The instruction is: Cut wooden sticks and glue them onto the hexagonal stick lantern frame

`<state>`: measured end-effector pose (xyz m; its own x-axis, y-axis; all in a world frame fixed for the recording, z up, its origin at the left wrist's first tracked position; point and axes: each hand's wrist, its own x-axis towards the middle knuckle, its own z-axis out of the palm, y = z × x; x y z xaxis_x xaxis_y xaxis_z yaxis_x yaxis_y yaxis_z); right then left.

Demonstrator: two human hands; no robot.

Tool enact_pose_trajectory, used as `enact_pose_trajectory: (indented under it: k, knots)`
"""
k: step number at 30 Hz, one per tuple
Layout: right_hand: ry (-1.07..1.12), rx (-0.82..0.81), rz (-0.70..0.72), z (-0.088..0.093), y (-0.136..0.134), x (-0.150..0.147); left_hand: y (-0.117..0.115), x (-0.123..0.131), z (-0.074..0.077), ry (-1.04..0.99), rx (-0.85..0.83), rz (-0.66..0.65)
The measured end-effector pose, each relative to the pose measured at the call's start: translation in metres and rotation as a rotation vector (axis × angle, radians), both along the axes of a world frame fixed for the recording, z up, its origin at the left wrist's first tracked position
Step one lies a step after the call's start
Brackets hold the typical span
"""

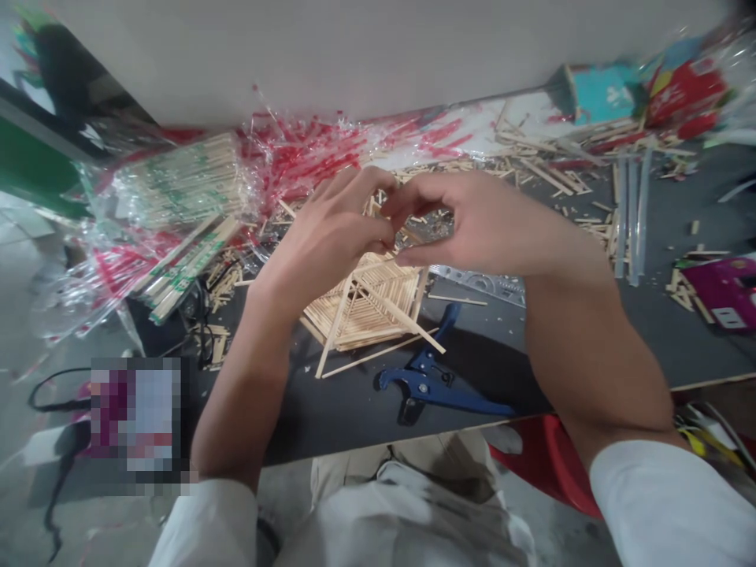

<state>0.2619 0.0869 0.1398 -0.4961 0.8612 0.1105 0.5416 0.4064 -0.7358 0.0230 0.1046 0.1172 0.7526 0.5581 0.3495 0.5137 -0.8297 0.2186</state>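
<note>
Near the middle of the dark table lies a six-sided structure [378, 303] of layered thin wooden sticks, with longer sticks crossing over its top. Above its far side, my left hand [339, 228] has its fingers curled, thumb and fingertips pressed together. My right hand [466, 220] meets it there, its fingers bent in a pinch. Whatever lies between the fingertips is too small or hidden to make out. In front of the structure is a blue hand cutter [440, 390], its handles apart. A loose thin stick [378, 353] lies along the structure's near edge.
Plastic-wrapped chopsticks [177, 185] and red-printed wrappers [313, 153] are heaped at the back left. Behind my right hand are a clear ruler [484, 285] and cut stick pieces [555, 169]. Clear glue sticks [635, 213] and a purple box [724, 291] lie to the right.
</note>
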Motion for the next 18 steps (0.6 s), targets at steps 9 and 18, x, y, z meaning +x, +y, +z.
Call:
enact_pose_trajectory:
  k: [9,18]
  knots:
    - [-0.08,0.092,0.031,-0.0111,0.007,-0.0029,0.0012,-0.0027,0.0049,-0.081,-0.015,-0.109]
    - [-0.06,0.063,0.013,-0.0106,0.0042,-0.0079,0.0037,-0.0046,0.0049,-0.075,-0.079,-0.068]
